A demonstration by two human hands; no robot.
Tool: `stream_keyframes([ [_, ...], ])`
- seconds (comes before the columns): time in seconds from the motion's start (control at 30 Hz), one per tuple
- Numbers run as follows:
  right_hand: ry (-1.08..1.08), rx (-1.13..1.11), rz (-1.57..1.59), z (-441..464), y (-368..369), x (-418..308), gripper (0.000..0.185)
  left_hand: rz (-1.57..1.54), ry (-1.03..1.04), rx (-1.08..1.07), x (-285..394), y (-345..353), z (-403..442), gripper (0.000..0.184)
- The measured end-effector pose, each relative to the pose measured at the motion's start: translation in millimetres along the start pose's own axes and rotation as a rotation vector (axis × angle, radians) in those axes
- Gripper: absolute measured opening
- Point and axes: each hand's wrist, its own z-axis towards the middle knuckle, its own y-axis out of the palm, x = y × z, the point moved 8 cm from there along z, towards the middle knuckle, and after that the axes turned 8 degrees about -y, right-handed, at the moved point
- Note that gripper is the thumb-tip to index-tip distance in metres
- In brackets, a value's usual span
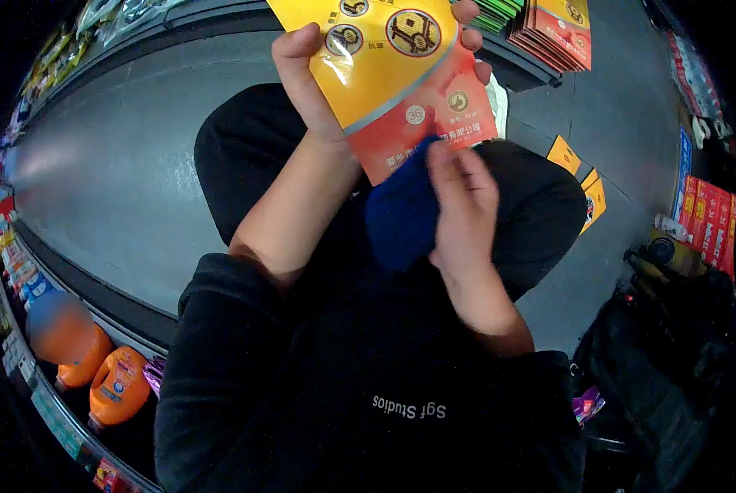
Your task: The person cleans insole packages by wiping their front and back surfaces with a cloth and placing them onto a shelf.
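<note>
My left hand point(310, 82) grips a yellow and red printed packet point(392, 90) from behind, its thumb at the packet's left edge and fingertips showing at the right edge. The packet is tilted, its printed face toward me. Below and right of it, my right hand point(465, 193) pinches a dark blue cloth point(402, 214) between thumb and fingers. The top of the cloth touches or overlaps the packet's lower edge, and the rest hangs over my lap.
Stacked red and yellow packets point(553, 33) stand at the upper right. Orange packets point(591, 197) lie on the floor point(622, 148) beside my knee. Orange bottles point(119, 386) stand on the lower-left shelf. A black bag-like heap point(655, 353) and red boxes point(707, 220) are at the right.
</note>
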Motion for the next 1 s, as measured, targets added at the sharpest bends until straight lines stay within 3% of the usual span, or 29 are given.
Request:
stream_keyframes([
  [0.07, 0.032, 0.038, 0.14, 3, -1, -1, 0.023, 0.026, 0.01, -0.018, 1, 3, 0, 0.086],
  [0.37, 0.028, -0.406, -0.225, -23, 32, 4, 0.024, 0.092, -0.001, 0.003, 0, 7, 2, 0.085],
  [0.47, -0.058, -0.43, -0.377, -21, 7, 3, 0.021, 0.083, -0.004, -0.007, 2, 7, 3, 0.085],
  [0.57, 0.009, -0.142, -0.204, -3, -50, -6, 0.013, 0.0, -0.022, 0.011, -3, 9, 3, 0.088],
  [0.63, 0.034, -0.141, -0.078, 8, -70, -23, 0.011, 0.062, -0.059, 0.121, -10, 21, 3, 0.069],
  [0.67, -0.071, -0.213, -0.122, 13, -73, -38, 0.012, 0.057, -0.067, 0.121, -11, 18, 1, 0.069],
  [0.73, -0.113, -0.324, -0.219, 17, -74, -52, 0.014, 0.067, -0.186, 0.12, -18, 10, -5, 0.097],
  [0.87, -0.147, -0.419, -0.3, 20, -51, -62, 0.014, 0.177, -0.188, 0.264, -11, -9, -15, 0.084],
  [0.93, -0.072, -0.577, -0.413, 16, -37, -52, 0.016, 0.202, -0.144, 0.321, -4, -15, -18, 0.077],
  [1.0, -0.051, -0.555, -0.372, 18, -39, -49, 0.019, 0.221, -0.135, 0.359, -3, -21, -20, 0.07],
])
